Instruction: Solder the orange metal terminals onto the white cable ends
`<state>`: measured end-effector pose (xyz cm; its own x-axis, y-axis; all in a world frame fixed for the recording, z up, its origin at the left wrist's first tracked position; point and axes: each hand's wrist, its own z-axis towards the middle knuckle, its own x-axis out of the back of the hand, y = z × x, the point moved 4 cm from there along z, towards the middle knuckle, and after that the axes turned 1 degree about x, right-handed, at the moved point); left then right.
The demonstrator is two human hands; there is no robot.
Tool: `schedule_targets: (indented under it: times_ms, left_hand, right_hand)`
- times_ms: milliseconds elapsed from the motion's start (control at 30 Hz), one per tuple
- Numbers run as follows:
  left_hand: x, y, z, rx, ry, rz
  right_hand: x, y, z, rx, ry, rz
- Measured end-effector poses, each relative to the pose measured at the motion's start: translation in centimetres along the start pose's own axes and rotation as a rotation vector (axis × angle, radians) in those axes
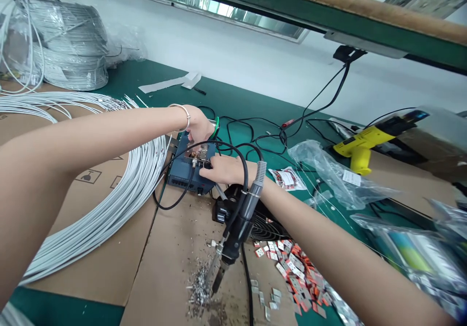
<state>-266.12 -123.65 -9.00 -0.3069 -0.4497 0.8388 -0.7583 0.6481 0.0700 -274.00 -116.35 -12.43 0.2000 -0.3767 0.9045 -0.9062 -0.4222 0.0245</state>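
My left hand (pixel 200 125) reaches down over the top of a dark blue control box (pixel 181 170). Its fingertips are drawn together among small brass-coloured metal pieces (pixel 193 154) on the box; whatever they pinch is too small to name. A clear round item with a green rim (pixel 216 127) is beside that wrist. My right hand (pixel 226 169) rests at the box's right edge, fingers curled, thumb towards the front; what they grip is hidden. In front of the right forearm, a soldering tool (pixel 239 226) with a black body points tip-down, its black cable looping back to the box.
A big coil of white cable (pixel 146 190) lies left on cardboard. Metal scraps (pixel 202 284) are heaped below the tool tip. Orange-and-silver plates (pixel 302 277) are scattered right. A yellow heat gun (pixel 365 143), plastic bags (pixel 328 170) and black cords (pixel 251 126) occupy the back right.
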Motion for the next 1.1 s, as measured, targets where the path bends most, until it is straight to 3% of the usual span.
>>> schedule_targets:
  times_ms: [533, 833, 1100]
  left_hand:
    - [0.1, 1.2, 0.1, 0.008, 0.089, 0.13]
    - [0.3, 0.5, -0.2, -0.054, 0.082, 0.087]
    - [0.1, -0.6, 0.1, -0.099, 0.074, 0.017]
  right_hand:
    - [-0.3, 0.1, 0.4, -0.016, 0.036, 0.012]
    - [0.7, -0.4, -0.6, -0.031, 0.08, 0.001]
    - [0.2, 0.1, -0.5, -0.057, 0.118, -0.012]
